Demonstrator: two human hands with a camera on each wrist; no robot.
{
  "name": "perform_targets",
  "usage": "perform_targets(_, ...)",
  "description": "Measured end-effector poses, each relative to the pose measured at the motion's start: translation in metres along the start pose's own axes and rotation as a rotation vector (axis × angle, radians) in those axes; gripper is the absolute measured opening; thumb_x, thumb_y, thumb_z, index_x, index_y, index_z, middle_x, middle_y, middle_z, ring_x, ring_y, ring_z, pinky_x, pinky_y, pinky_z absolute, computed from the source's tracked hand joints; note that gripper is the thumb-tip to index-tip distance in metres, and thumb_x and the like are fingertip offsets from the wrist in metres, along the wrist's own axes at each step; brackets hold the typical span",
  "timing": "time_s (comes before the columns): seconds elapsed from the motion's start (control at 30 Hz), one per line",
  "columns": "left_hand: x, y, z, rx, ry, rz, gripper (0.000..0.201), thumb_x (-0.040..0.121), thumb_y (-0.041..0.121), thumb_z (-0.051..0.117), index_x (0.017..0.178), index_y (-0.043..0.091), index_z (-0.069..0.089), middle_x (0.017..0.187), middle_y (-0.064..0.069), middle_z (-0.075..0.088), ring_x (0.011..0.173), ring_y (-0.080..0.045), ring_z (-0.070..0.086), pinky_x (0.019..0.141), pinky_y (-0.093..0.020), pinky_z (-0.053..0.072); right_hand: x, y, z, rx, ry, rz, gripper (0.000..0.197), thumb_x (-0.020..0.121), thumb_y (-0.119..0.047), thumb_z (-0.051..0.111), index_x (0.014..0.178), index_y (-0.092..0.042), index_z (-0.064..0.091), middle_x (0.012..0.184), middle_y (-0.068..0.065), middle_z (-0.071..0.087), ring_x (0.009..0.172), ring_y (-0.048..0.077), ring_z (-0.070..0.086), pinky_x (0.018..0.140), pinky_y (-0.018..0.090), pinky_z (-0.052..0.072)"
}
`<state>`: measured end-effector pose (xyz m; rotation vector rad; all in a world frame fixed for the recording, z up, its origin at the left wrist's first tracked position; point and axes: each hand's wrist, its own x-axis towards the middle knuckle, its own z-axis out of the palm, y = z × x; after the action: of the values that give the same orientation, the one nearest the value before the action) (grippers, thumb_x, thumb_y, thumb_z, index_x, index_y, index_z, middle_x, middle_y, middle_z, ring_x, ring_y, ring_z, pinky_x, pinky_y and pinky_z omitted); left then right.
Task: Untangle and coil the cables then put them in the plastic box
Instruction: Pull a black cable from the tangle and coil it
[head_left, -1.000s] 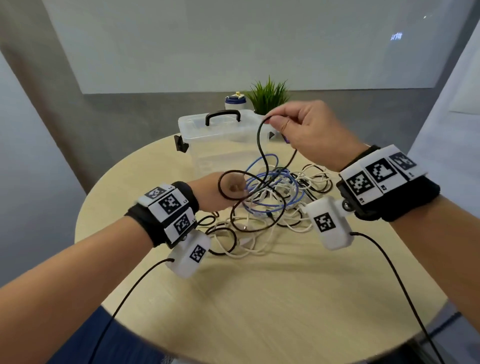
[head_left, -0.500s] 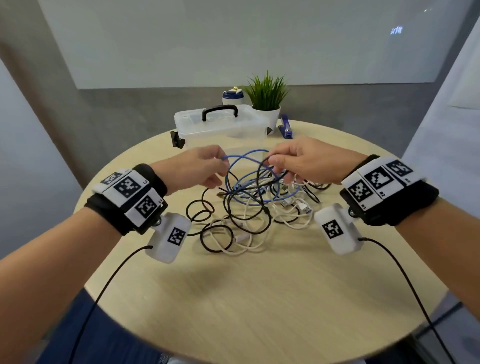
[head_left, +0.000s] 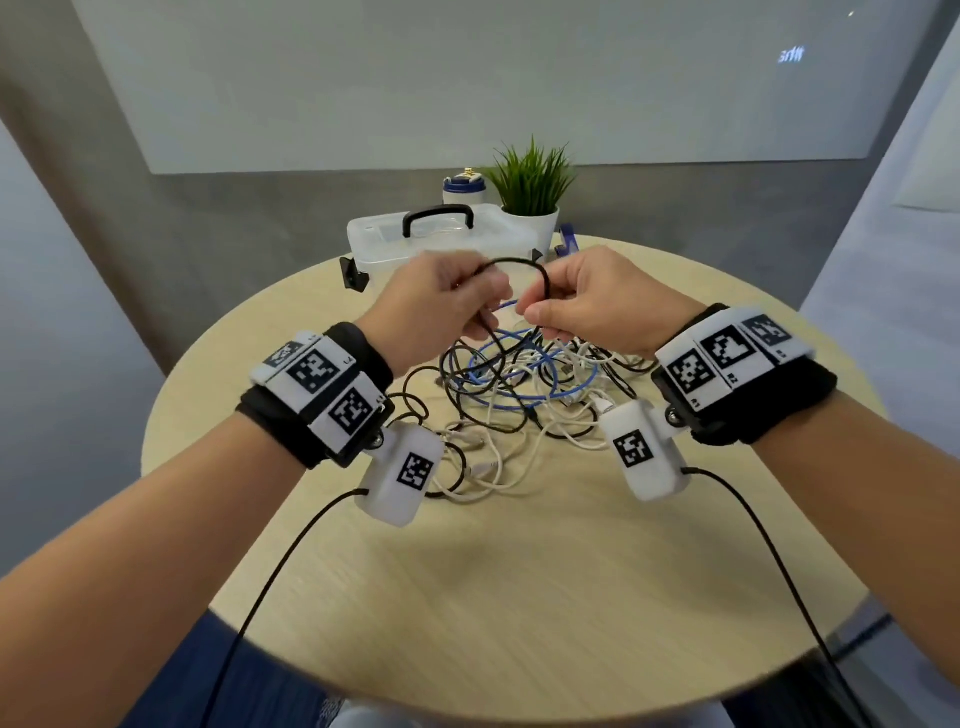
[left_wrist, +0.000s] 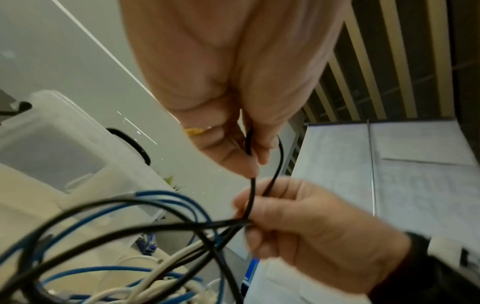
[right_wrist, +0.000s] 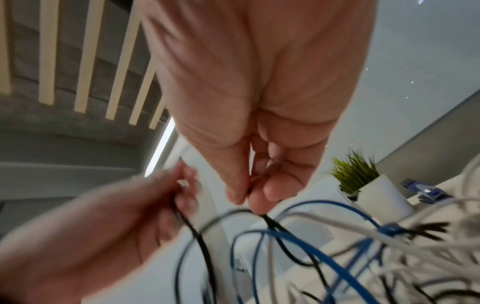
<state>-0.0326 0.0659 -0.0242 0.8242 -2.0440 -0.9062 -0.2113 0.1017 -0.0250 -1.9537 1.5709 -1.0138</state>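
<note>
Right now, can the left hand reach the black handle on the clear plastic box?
Probably not yet. The left hand pinches the thin black cable, as does the right hand. The black handle on the clear plastic box sits just behind, unblocked, so letting go should free it.

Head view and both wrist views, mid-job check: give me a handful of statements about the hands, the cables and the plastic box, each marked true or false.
1. Both the left hand and the right hand pinch the thin black cable. True.
2. The clear plastic box with the black handle has its lid off. False: the lid is on.
3. The blue cable is coiled inside the box. False: it lies in the tangle on the round wooden table.
4. White cables remain in the tangle. True.
5. The small green potted plant stands at the table's near edge. False: it stands at the far edge, beside the box.
</note>
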Motion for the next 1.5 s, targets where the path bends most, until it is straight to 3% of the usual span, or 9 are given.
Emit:
perform_targets(0.33,0.001,0.018,-0.007,-0.349,0.207,0.151,0.024,0.101,0.015,0.041,0.083,0.012,0.056,0.074,-0.003,0.056,0.063,-0.011,0.059,0.061,-0.023,0.055,0.008,0.018,0.019,-0.186,0.061,0.06,0.017,0.094,-0.022,0.056,0.09,-0.009,0.066,0.084,0.008,0.066,0.076,0.018,0.059,0.076,0.035,0.051)
perform_targets(0.47,-0.004,0.01,-0.012,-0.308,0.133,-0.018,0.032,0.102,0.028,0.036,0.084,0.013,0.057,0.071,-0.006,0.059,0.061,-0.016,0.06,0.058,-0.026,0.054,0.009,0.018,0.019,-0.136,0.081,0.123,0.015,0.097,-0.024,0.05,0.094,-0.013,0.061,0.092,0.011,0.067,0.088,0.026,0.065,0.08,0.042,0.055)
perform_targets(0.57,-0.005,0.005,-0.011,-0.354,0.04,-0.203,0.038,0.101,0.029,0.031,0.089,0.013,0.063,0.085,-0.009,0.063,0.074,-0.022,0.061,0.071,-0.032,0.054,0.01,0.01,0.02,-0.046,0.105,0.184,0.016,0.098,-0.017,0.045,0.084,-0.017,0.053,0.094,0.016,0.066,0.084,0.027,0.065,0.077,0.044,0.056)
perform_targets(0.73,0.001,0.0,0.005,0.011,0.023,-0.215,0.03,0.087,0.001,0.044,0.103,0.018,0.062,0.105,-0.001,0.06,0.082,-0.01,0.053,0.066,-0.019,0.042,0.011,-0.002,0.02,0.197,0.171,0.249,0.01,0.1,-0.018,0.036,0.096,-0.016,0.045,0.087,0.007,0.058,0.07,0.022,0.062,0.066,0.041,0.059)
perform_targets(0.9,0.008,-0.013,0.021,0.233,-0.003,-0.199,0.035,0.088,0.012,0.057,0.122,0.02,0.052,0.108,-0.005,0.058,0.082,-0.02,0.056,0.072,-0.031,0.051,0.015,-0.008,0.018,0.394,0.278,0.26,0.01,0.101,-0.017,0.034,0.101,-0.012,0.043,0.088,0.013,0.061,0.075,0.025,0.068,0.056,0.033,0.058)
perform_targets(1.13,0.009,-0.041,0.012,0.193,0.234,-0.281,0.014,0.094,0.017,0.051,0.086,0.017,0.062,0.083,-0.005,0.063,0.077,-0.024,0.062,0.067,-0.033,0.055,0.012,0.006,0.012,0.52,0.399,0.314,0.019,0.102,-0.019,0.032,0.088,-0.018,0.045,0.084,0.014,0.063,0.08,0.027,0.069,0.072,0.042,0.059)
perform_targets(1.27,0.006,-0.04,0.004,0.313,0.052,-0.304,0.009,0.084,0.025,0.068,0.086,0.017,0.062,0.085,-0.003,0.065,0.063,-0.011,0.057,0.052,-0.023,0.045,0.012,0.009,0.011,0.571,0.362,0.321,0.02,0.103,-0.019,0.031,0.089,-0.016,0.045,0.084,0.014,0.056,0.078,0.025,0.07,0.072,0.04,0.059)
perform_targets(1.4,0.013,-0.037,0.013,0.585,-0.015,-0.186,0.044,0.08,0.034,0.071,0.118,0.022,0.052,0.113,-0.002,0.049,0.097,-0.02,0.051,0.087,-0.034,0.045,0.017,0.008,0.013,0.57,0.321,0.316,0.019,0.102,-0.015,0.034,0.087,-0.015,0.046,0.082,0.009,0.058,0.077,0.02,0.068,0.074,0.036,0.053)
perform_targets(1.5,0.024,-0.034,0.017,0.59,0.037,-0.127,0.033,0.088,0.036,0.061,0.117,0.023,0.053,0.121,-0.007,0.045,0.109,-0.025,0.048,0.098,-0.041,0.042,0.016,0.009,0.011,0.548,0.28,0.317,0.019,0.101,-0.013,0.035,0.086,-0.014,0.047,0.088,0.013,0.061,0.084,0.024,0.068,0.084,0.04,0.052)
